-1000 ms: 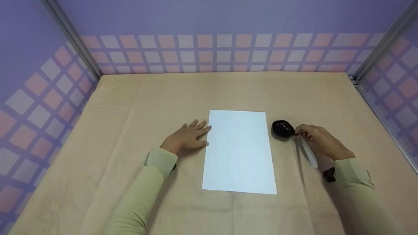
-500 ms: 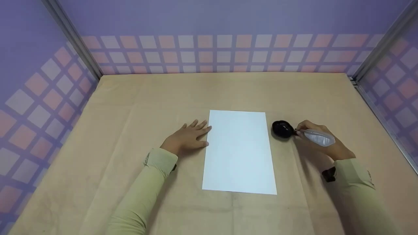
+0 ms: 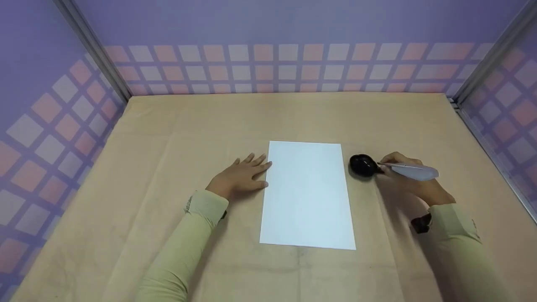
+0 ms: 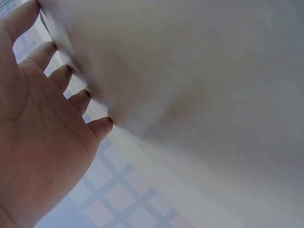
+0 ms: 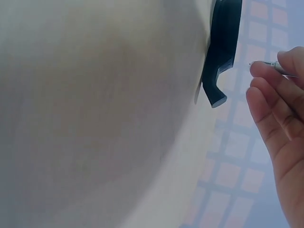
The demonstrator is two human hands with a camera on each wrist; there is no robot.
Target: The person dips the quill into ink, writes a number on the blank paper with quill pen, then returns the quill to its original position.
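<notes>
Swung up and over, the pale feather-topped pen (image 3: 415, 172) now lies back across our right hand (image 3: 417, 186), its plume pointing rightward instead of hanging towards the wrist as it does a second ago! Our right thumb and fingers pinch it low on the shaft, with the silvery tip (image 5: 274, 65) just poking past them in the right wrist view. Over on the other side, our left hand (image 3: 237, 176) stays put, palm down, fingers spread apart and gripping nothing, a couple of fingertips touching the left edge of the white rectangular sheet of paper (image 3: 307, 196). Between paper and pen sits the glossy black rounded dish (image 3: 363, 166) on the beige cloth (image 3: 209, 117), its short angled handle (image 5: 217, 95) near our pinching fingers; we can't tell what, if anything, the dish holds. We look to be settling the pen in the hand, so we want a light, steady pinch, the plume leaning free over the knuckles and the tip kept off the cloth. Let's watch that handle, which a careless finger could knock, and let the left fingertips press lightly so the sheet won't skid.
</notes>
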